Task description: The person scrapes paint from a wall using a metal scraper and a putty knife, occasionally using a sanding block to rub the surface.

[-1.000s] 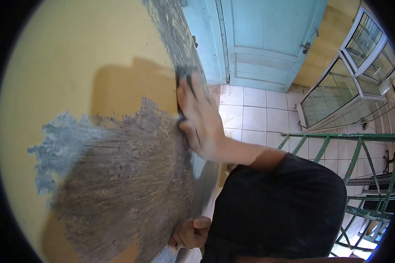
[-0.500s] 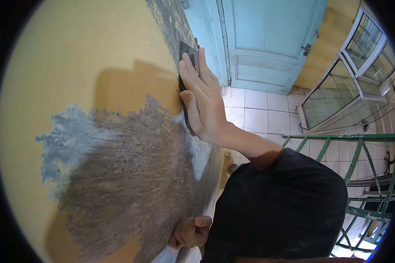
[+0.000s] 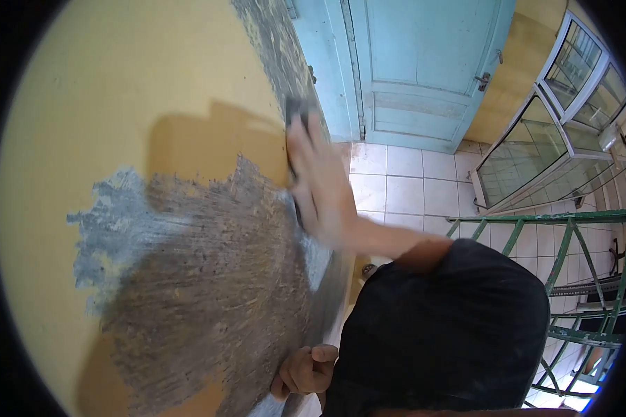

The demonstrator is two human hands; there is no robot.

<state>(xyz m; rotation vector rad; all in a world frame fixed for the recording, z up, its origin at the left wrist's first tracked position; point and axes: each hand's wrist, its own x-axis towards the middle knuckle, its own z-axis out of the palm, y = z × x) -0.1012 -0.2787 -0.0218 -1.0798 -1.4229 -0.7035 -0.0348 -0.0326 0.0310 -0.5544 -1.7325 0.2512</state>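
My right hand (image 3: 321, 179) lies flat against the wall (image 3: 118, 83), blurred by motion. Under its fingers it presses a dark flat sheet that looks like sandpaper (image 3: 298, 105); most of it is hidden by the hand. Beneath and left of this hand spreads a rough grey-brown patch (image 3: 209, 278) with streaks, set in the yellow paint. Low in the view, my left hand (image 3: 306, 370) rests by the patch's lower edge with curled fingers and the thumb on top. What lies inside those fingers, if anything, is hidden.
A grey mottled strip (image 3: 275, 52) runs up the wall's edge. Beyond it stands a light blue door (image 3: 424, 69) above white floor tiles (image 3: 405, 193). At right are a glass-paned metal-framed cabinet (image 3: 528, 156) and a green metal frame (image 3: 563, 254).
My right hand has slid a little down the wall with the dark sheet, and it is now blurred. My left hand has hardly moved; the view has shifted slightly.
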